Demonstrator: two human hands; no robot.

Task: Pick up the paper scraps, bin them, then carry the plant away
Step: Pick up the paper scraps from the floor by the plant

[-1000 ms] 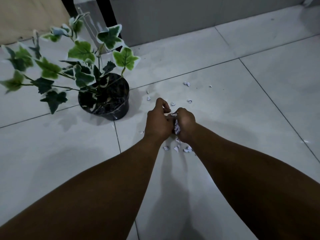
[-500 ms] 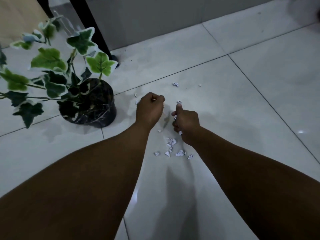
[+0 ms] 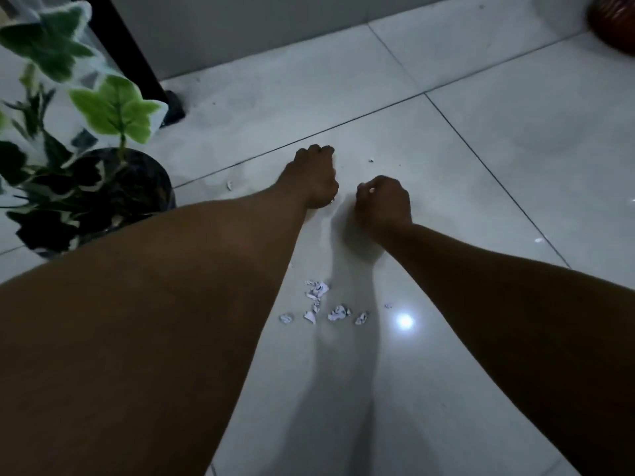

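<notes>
So, head view, only one camera here. Both arms reach forward over a pale tiled floor (image 3: 446, 173) in pretty dim light.

Left hand (image 3: 314, 178) is up around 12 o'clock from the frame's middle, fingers curled under into a fist with the knuckles down near the floor. A tiny white bit peeks out at the heel of that hand, but I can't tell whether its grip is actually clamped on any paper or just curled on nothing. Right hand (image 3: 383, 202) sits just beside it toward 1 o'clock, also curled, and there's a small white fleck at the fingertips, so it looks like it's pinching a scrap, though it's too small to be sure.

Main bunch of scraps (image 3: 323, 304) lies on the floor between the two forearms, nearer the viewer than both hands, a loose little scatter of crumpled white bits. A few strays lie farther out: one (image 3: 229, 184) at 9 o'clock from the left hand, and one (image 3: 371, 160) past the hands toward 12.

Plant (image 3: 82, 146) is at 9 to 10 o'clock, ivy-type leaves with white edges in a dark shiny pot, standing on the floor, partly hidden by the left forearm. Behind it is a black leg (image 3: 137, 56). Something reddish (image 3: 615, 22) sits blurry in the 1 o'clock corner.
</notes>
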